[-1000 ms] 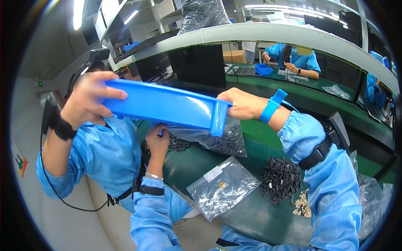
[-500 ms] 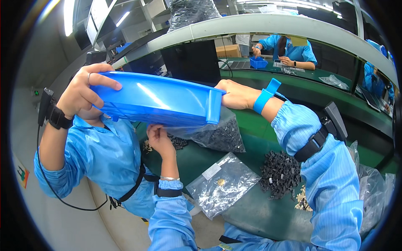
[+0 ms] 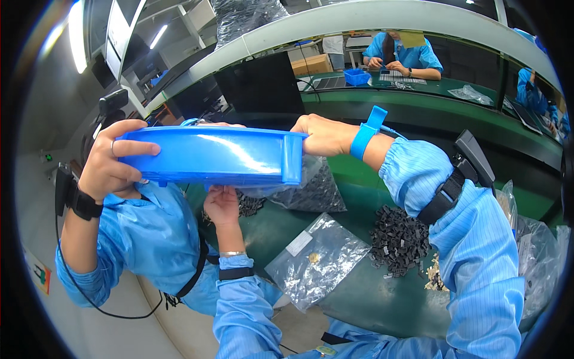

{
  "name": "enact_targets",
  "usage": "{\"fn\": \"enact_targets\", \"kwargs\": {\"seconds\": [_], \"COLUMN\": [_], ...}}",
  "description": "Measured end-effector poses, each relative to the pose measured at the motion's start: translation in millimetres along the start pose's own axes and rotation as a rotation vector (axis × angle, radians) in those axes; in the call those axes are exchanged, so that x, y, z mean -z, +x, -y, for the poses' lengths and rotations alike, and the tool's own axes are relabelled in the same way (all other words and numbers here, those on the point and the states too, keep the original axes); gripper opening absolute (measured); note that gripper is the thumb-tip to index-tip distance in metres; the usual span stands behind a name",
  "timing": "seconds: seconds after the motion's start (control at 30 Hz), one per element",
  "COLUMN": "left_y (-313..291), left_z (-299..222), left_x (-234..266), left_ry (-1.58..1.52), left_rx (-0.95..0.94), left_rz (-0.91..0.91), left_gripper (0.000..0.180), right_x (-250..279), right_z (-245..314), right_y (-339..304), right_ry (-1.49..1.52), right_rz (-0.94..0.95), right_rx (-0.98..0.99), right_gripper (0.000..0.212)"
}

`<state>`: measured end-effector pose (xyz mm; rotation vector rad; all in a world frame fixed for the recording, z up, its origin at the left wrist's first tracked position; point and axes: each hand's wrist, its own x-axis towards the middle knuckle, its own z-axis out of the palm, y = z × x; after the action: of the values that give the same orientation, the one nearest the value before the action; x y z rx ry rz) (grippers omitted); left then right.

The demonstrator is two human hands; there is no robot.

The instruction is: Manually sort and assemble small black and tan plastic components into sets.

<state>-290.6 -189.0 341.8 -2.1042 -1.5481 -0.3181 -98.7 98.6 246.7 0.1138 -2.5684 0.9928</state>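
A blue plastic bin (image 3: 221, 154) is held up in the air, tilted so that its outer side faces me. My right hand (image 3: 326, 134), with a blue wrist strap, is closed on the bin's right end. A co-worker's hand (image 3: 113, 157) grips the left end. Below the bin, my left hand (image 3: 222, 206) has its fingers closed at the edge of a clear plastic bag (image 3: 314, 186) filled with small black parts; the bin partly hides the fingertips and the bag's mouth.
On the green table (image 3: 365, 299) lie a flat clear bag (image 3: 317, 260), a heap of black parts (image 3: 397, 239) and a few beige parts (image 3: 435, 275). More clear bags (image 3: 541, 257) stand at right. The co-worker (image 3: 155, 239) stands close at left. Another person (image 3: 403, 57) sits opposite.
The bin has come lower at its left end and now sits more level, shifted slightly left, with my right hand and the co-worker's hand still on it. My left hand stays beneath it.
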Motion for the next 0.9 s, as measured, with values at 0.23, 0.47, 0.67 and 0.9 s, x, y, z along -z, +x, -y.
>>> {"fn": "enact_targets", "kwargs": {"seconds": [0.23,0.47,0.67,0.9], "left_y": [20,34,40,26], "left_z": [-17,-43,-12,2], "left_x": [85,90,85,75], "left_ry": [0.298,0.082,0.291,-0.212], "left_rx": [-0.378,0.372,-0.243,0.845], "left_rz": [0.244,0.269,0.326,-0.017], "left_gripper": [0.023,0.008,0.009,0.023], "right_x": [-12,-17,-13,-16], "right_z": [0,-1,-9,-8], "right_y": [6,-1,-6,0], "right_ry": [-0.035,0.018,-0.047,0.023], "right_rz": [0.014,0.02,0.026,0.0], "right_rx": [0.095,0.09,0.152,0.154], "right_gripper": [0.026,0.027,0.023,0.024]}}
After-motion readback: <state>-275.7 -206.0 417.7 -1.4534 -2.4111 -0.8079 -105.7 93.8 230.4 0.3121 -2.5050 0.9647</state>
